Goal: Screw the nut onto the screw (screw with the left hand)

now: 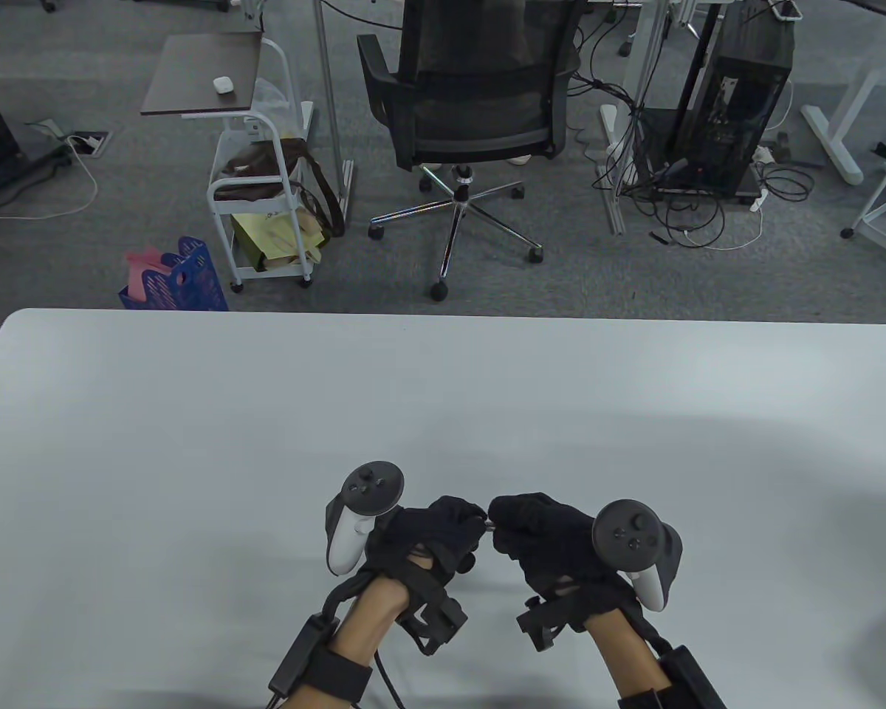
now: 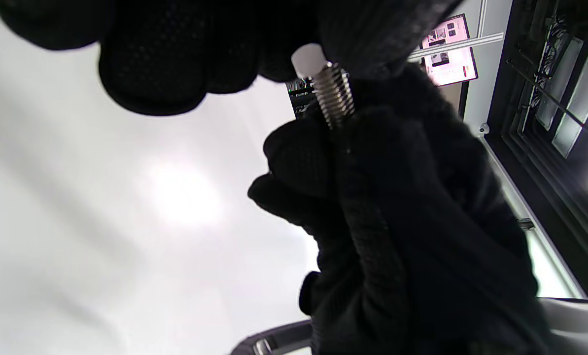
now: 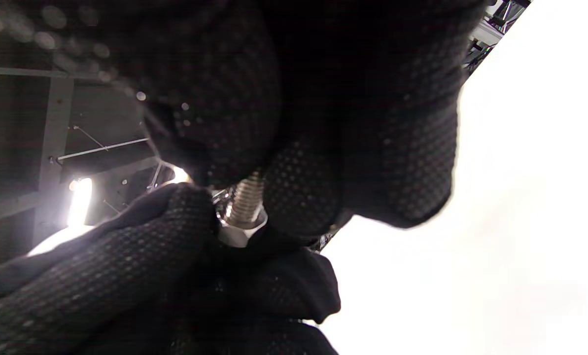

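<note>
While the left hand (image 1: 443, 528) is pinching the nut (image 3: 239, 231) and the right hand (image 1: 543, 535) is gripping the screw (image 2: 334, 101) just above the near tabletop (image 1: 192, 443), both small, stiff, slippery steel parts are likely needing firm fingertip holds on the nut's flats.

No legible text, label, brand, number or sign appears in any view. A lit screen (image 2: 449, 49) in the left wrist view carries pink and white panels, too small and blurred to read. The yellow bag (image 1: 269, 236) on the cart (image 1: 221, 193) bears faint marks, likewise unreadable.
</note>
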Tool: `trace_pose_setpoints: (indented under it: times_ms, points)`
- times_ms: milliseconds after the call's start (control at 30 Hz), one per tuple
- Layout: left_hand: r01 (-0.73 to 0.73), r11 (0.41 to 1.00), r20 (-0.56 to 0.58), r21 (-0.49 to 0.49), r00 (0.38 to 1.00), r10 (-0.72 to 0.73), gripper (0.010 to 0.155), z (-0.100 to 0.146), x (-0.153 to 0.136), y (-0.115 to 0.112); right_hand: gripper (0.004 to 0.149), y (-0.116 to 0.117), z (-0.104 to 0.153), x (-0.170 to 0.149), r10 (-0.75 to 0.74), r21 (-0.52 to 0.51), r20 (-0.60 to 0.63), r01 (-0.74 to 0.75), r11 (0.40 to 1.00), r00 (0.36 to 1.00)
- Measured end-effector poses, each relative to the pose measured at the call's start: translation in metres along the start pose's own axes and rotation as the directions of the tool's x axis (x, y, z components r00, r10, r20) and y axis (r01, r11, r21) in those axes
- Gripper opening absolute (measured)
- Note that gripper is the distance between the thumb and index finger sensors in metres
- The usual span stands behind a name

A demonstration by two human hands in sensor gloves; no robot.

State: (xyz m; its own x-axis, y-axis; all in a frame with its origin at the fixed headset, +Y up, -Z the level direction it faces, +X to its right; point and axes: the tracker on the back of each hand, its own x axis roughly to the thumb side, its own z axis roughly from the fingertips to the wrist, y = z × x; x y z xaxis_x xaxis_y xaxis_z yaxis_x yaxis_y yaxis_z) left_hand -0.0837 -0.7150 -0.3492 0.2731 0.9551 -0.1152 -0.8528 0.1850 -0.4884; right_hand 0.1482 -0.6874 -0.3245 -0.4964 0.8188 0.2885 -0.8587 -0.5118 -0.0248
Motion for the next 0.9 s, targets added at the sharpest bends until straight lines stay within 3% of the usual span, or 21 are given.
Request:
trace_pose_setpoints:
  times_ms: [33, 167, 267, 367, 433, 533, 633, 700, 733, 767, 900]
  points:
    - [-0.013, 1.000, 0.006, 0.001, 1.000, 0.013, 0.071, 0.001, 0.000, 0.000, 0.039, -0.001, 0.000, 0.000, 0.000, 0.001, 0.002, 0.000, 1.000, 1.000]
    - [0.102, 0.991, 0.027, 0.084, 0.994, -0.105, 0.055, 0.001, 0.007, 0.001, 0.039, -0.001, 0.001, 0.000, -0.031, 0.000, 0.005, 0.031, 1.000, 1.000]
    - [0.109, 0.994, 0.024, 0.010, 0.994, -0.109, 0.055, 0.002, 0.008, 0.000, 0.039, 0.000, 0.001, -0.002, -0.034, 0.009, -0.006, 0.034, 0.999, 0.999]
    - [-0.011, 1.000, 0.021, 0.025, 1.000, 0.011, 0.072, 0.003, -0.001, 0.001, 0.039, 0.002, 0.001, -0.003, -0.059, 0.025, -0.015, 0.059, 0.998, 0.998]
    - [-0.023, 0.998, 0.000, 0.063, 1.000, 0.023, 0.060, 0.001, -0.002, 0.002, 0.039, 0.003, 0.001, -0.002, -0.041, 0.026, -0.005, 0.041, 0.999, 0.999]
    - [0.003, 0.999, -0.005, 0.040, 1.000, -0.003, 0.054, 0.001, 0.000, 0.003, 0.040, 0.005, 0.002, -0.001, -0.018, 0.026, 0.004, 0.018, 0.999, 1.000]
    - [-0.052, 0.998, 0.008, 0.029, 0.999, 0.052, 0.054, 0.003, -0.002, 0.005, 0.040, 0.007, 0.002, -0.001, -0.055, 0.036, -0.020, 0.055, 0.998, 0.998]
    - [-0.155, 0.988, -0.013, 0.013, 0.988, 0.156, 0.066, 0.005, -0.009, 0.007, 0.042, 0.008, 0.001, -0.002, -0.082, 0.053, -0.033, 0.084, 0.995, 0.996]
    - [-0.185, 0.981, -0.026, 0.065, 0.982, 0.187, 0.063, 0.005, -0.011, 0.008, 0.046, 0.009, 0.001, -0.001, -0.078, 0.065, -0.037, 0.080, 0.995, 0.996]
    - [-0.170, 0.981, -0.039, 0.095, 0.984, 0.175, 0.056, 0.005, -0.012, 0.009, 0.047, 0.010, 0.001, -0.001, -0.066, 0.061, -0.037, 0.068, 0.996, 0.997]
    - [-0.071, 0.997, -0.001, 0.037, 0.997, 0.071, 0.051, 0.004, -0.006, 0.009, 0.045, 0.011, 0.000, 0.000, -0.003, 0.054, -0.015, 0.003, 0.999, 1.000]
